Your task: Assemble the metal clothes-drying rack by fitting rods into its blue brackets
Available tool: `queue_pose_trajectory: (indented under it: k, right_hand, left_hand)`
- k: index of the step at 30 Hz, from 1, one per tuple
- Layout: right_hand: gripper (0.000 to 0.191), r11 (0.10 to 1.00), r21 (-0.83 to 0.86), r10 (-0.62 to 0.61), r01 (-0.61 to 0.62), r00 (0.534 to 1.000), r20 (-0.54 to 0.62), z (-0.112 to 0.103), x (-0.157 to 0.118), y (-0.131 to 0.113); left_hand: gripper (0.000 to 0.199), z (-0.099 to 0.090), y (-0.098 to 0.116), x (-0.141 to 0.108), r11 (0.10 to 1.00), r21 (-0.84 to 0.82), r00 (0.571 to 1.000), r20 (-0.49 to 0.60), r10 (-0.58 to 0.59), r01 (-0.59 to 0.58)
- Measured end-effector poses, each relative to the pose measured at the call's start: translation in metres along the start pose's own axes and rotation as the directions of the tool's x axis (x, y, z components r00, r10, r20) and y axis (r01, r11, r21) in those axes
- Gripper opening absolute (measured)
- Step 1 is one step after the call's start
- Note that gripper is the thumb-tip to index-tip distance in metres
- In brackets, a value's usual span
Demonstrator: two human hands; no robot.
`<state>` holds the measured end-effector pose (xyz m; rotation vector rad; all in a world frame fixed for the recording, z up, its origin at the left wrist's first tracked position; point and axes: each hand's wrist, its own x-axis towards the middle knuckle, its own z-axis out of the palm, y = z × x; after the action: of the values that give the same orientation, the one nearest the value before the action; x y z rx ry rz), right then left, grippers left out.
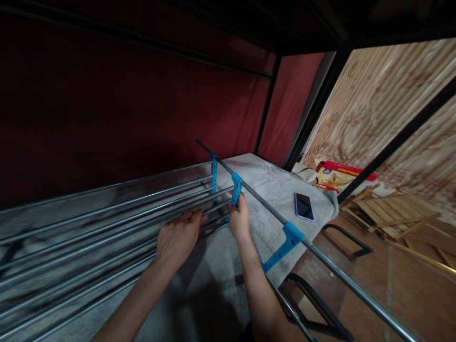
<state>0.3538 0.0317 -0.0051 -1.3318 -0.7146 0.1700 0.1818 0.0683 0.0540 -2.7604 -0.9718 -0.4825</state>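
A rack of grey metal tubes (107,227) joined by blue plastic connectors lies across the grey blanket. My left hand (181,232) is closed round one tube close to its right end, palm down. My right hand (239,216) grips the middle blue connector (236,188) from below, where the tube ends meet it; part of the fingers is hidden behind it. Through the tops of the connectors runs a long crosswise tube (263,201). Farther back stands another blue connector (214,175), and a third blue connector (285,244) is to the right of my right forearm.
A phone (304,206) lies on the blanket (256,166) at the right. Black bed-frame posts (317,104) and a dark red wall (142,104) enclose the back. Beyond the edge are a red-and-yellow box (338,176), wooden slats (395,213) and black metal rails (313,304).
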Motion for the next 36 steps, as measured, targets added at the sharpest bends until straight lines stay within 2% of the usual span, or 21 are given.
queue_pose_trajectory:
  k: [5, 19, 26, 36]
  right_hand:
    - [0.053, 0.999, -0.052, -0.009, 0.010, 1.000, 0.008, -0.002, -0.001, 0.002]
    - [0.060, 0.991, -0.128, -0.036, 0.036, 0.999, 0.002, 0.001, -0.012, -0.008]
    - [0.061, 0.985, -0.168, -0.032, 0.030, 0.999, -0.011, 0.003, -0.015, -0.010]
    - [0.062, 0.978, -0.203, -0.047, 0.040, 0.998, -0.030, 0.004, -0.017, -0.011]
  left_hand:
    - [0.038, 0.002, 0.001, -0.001, 1.000, -0.008, 1.000, 0.004, 0.025, -0.025]
    - [0.041, 0.002, -0.002, -0.002, 1.000, -0.016, 1.000, -0.004, -0.019, 0.019]
    - [0.041, -0.003, 0.001, -0.003, 0.997, -0.060, 0.998, 0.046, -0.046, 0.049]
    - [0.041, 0.000, -0.001, -0.004, 1.000, -0.011, 0.999, 0.027, -0.027, 0.027]
